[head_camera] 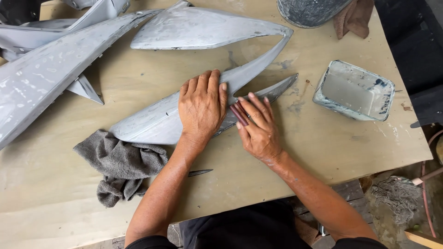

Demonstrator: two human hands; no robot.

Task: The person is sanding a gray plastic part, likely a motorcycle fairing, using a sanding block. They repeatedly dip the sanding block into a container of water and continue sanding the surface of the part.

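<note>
Grey primed fairing panel (157, 122), long and pointed with a forked tip, lying flat near the middle of the plywood tabletop (323, 143), one end resting on a crumpled grey rag (120, 163), probably as padding. Left hand (201, 105) pressed palm-down on the panel, fingers spread, no closed grip, apparently to steady it. Right hand (258, 127) just beside it, fingers lying flat over a small folded dark reddish-brown abrasive sheet (239, 115), pinning it against the panel's lower prong. Square plastic tub (354, 91), milky grey inside, to the right within reach. Further grey panels (46, 74) at upper left, dull and mottled; another curved panel (203, 28) above. Round grey-stained basin (310, 10) and brown cloth (355, 18) at the top edge. Tabletop bare plywood, smeared grey around the work. Below its right edge, a rough floor with a mop head (392, 196) and a hose (424, 184).
</note>
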